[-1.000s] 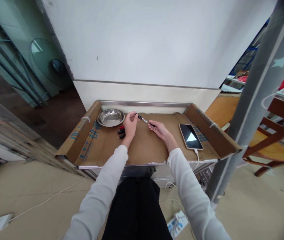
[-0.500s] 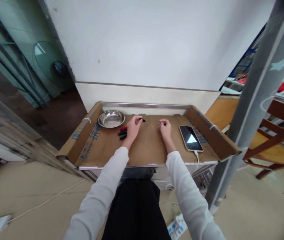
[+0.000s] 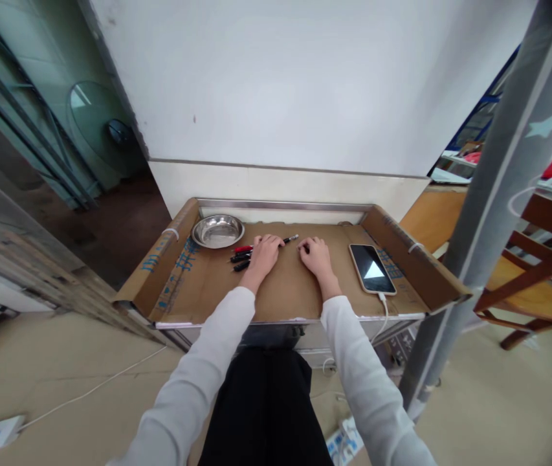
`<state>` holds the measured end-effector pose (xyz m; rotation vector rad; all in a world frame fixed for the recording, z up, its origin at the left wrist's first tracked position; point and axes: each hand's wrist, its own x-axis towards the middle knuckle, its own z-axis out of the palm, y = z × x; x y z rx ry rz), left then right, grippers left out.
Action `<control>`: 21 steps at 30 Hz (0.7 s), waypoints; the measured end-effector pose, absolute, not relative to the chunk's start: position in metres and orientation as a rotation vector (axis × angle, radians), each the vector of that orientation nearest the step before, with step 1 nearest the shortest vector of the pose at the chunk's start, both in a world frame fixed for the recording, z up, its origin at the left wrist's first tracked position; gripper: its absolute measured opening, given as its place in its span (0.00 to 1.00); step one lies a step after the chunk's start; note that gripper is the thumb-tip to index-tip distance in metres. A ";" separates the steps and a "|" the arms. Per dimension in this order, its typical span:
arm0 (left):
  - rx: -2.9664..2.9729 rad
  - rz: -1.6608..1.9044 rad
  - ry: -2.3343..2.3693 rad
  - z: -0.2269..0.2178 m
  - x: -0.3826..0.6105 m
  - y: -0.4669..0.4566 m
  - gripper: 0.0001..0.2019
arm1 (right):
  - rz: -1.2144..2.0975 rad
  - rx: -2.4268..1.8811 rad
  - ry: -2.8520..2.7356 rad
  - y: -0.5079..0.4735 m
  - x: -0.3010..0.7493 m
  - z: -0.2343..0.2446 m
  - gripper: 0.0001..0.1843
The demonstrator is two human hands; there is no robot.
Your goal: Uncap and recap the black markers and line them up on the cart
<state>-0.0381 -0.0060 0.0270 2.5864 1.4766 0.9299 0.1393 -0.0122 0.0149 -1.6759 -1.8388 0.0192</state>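
Observation:
My left hand (image 3: 266, 255) is palm down over the cardboard, its fingers closed on a black pen (image 3: 290, 239). The pen's pale end sticks out to the right, toward my other hand. Beside and partly under my left hand lie several pens, among them a red pen (image 3: 242, 249) and a black pen (image 3: 241, 266). My right hand (image 3: 318, 257) is curled with thumb and fingers pinched together near the pen's end, apart from it. A small dark bit shows between those fingers, too small to name.
A round steel dish (image 3: 218, 244) stands at the back left of the cardboard-lined table (image 3: 290, 298). On the right lies a phone (image 3: 371, 268) with a white charging cable (image 3: 383, 307). Raised cardboard sides (image 3: 411, 252) flank the surface, and a grey post (image 3: 470, 220) stands at the right.
My left hand has turned palm down and shifted slightly right; more of the black pen now shows beyond its fingers. My right hand has moved a little left and down, toward the pen.

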 end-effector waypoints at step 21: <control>2.681 0.805 1.688 0.026 -0.037 -0.006 0.13 | -0.152 -1.641 -1.993 -0.016 0.126 0.021 0.12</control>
